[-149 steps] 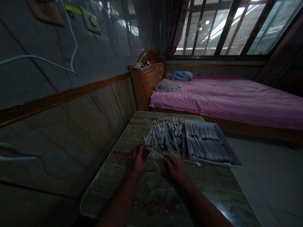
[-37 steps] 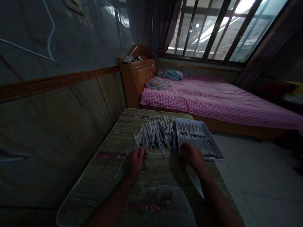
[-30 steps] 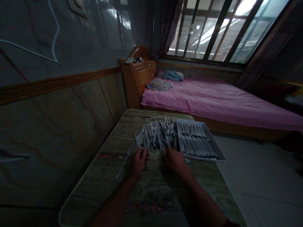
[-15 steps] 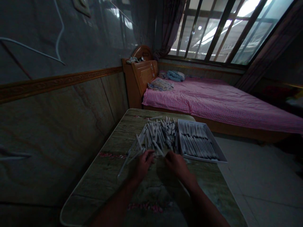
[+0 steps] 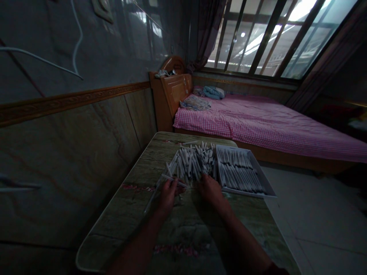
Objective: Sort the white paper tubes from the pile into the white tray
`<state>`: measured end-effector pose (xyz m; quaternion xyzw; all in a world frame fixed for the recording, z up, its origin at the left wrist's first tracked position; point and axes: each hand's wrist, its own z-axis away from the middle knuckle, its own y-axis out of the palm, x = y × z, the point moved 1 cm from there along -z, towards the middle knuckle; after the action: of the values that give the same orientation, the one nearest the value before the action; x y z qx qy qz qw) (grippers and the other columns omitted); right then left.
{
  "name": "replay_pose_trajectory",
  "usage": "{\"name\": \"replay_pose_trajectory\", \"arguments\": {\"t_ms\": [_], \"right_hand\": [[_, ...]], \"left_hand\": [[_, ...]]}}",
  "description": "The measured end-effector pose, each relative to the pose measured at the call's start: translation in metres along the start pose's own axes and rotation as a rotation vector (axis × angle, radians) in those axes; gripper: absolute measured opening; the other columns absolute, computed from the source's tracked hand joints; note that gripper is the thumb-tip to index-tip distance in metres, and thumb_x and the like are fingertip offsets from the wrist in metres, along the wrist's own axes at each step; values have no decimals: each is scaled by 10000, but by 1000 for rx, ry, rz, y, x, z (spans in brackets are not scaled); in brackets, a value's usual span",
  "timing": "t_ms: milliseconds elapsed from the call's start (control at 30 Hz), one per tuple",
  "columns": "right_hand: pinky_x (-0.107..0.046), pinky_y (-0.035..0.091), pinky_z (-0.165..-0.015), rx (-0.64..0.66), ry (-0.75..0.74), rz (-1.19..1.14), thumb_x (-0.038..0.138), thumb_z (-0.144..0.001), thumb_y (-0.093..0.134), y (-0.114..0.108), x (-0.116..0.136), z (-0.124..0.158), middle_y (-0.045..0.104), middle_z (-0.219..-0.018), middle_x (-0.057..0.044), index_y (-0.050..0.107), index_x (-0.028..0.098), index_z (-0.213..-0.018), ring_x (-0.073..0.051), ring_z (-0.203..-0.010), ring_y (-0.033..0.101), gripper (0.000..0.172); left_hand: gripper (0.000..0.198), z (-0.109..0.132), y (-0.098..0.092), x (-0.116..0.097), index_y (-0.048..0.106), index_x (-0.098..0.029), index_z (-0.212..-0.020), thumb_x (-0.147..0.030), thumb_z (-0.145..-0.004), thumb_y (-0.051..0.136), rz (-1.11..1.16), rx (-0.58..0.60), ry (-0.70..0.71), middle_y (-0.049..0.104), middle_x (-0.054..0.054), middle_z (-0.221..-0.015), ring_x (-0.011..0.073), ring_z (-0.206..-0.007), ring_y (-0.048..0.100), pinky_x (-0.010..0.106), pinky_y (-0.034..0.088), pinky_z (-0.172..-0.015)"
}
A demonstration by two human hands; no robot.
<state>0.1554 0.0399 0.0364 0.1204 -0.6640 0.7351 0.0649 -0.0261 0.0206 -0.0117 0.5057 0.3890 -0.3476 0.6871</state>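
A loose pile of slim white pens (image 5: pixel 191 162) lies on the table, some with dark ends. At its near left edge my left hand (image 5: pixel 168 195) is closed, with a white pen (image 5: pixel 181 185) pinched crosswise between thumb and fingers. My right hand (image 5: pixel 211 191) rests against the pile's near right edge. Its fingers are curled and reach among the pens, so what they hold, if anything, is hidden. Just right of the pile stands a shallow white tray (image 5: pixel 269 191), where more pens lie side by side in two rows.
The wood-patterned table (image 5: pixel 183 233) has rounded corners and stands close to the marbled wall (image 5: pixel 86 172) on the left. Beyond it is a bed (image 5: pixel 258 122) with a pink checked sheet and a wooden headboard (image 5: pixel 177 91). Tiled floor (image 5: pixel 301 202) shows on the right.
My left hand has shifted slightly left, and a pen now lies crosswise in its fingers. My right hand has moved a little forward, into the pile's edge. The tray's contents look the same.
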Motion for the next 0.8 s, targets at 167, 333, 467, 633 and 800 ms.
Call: {"name": "replay_pose_trajectory", "arguments": {"t_ms": [167, 333, 467, 633, 800], "right_hand": [[-312, 481, -763, 74, 14, 144, 250, -936, 465, 1, 6, -13, 716, -1070, -174, 643, 139, -1076, -269, -980, 697, 252], [-301, 489, -767, 116, 20, 178, 202, -908, 488, -2, 5, -14, 719, -1066, -199, 685, 126, -1045, -279, -1003, 695, 252], [-287, 465, -731, 143, 26, 138, 198, -893, 501, -5, -2, -9, 722, -1044, -202, 704, 114, -1002, -278, -974, 696, 246], [-242, 397, -656, 136, 23, -35, 207, -861, 526, -5, -20, 0, 734, -923, -137, 706, 122, -912, -206, -851, 680, 205], [-243, 385, -613, -23, -74, -518, 223, -808, 520, 17, -34, 11, 659, -731, -42, 647, 151, -787, -160, -693, 587, 148]], "left_hand": [[474, -3, 0, 1, 599, -169, -852, -470, -583, 847, 75, 19, -12, 734, 46, -774, 190, -734, 720, 312, 586, -692], [460, -2, 2, -1, 608, -170, -870, -380, -562, 877, 108, 55, -12, 735, 38, -828, 183, -801, 717, 315, 582, -764], [442, -2, 3, 0, 587, -179, -865, -411, -599, 853, 125, 51, -32, 735, 36, -813, 182, -760, 719, 311, 590, -712], [417, -3, 1, 1, 555, -189, -897, -423, -666, 811, 158, 33, -43, 737, 35, -829, 197, -750, 735, 324, 593, -697], [384, -5, -2, 2, 553, -183, -890, -402, -692, 800, 213, 2, -36, 735, 32, -827, 212, -773, 743, 358, 597, -742]]}}
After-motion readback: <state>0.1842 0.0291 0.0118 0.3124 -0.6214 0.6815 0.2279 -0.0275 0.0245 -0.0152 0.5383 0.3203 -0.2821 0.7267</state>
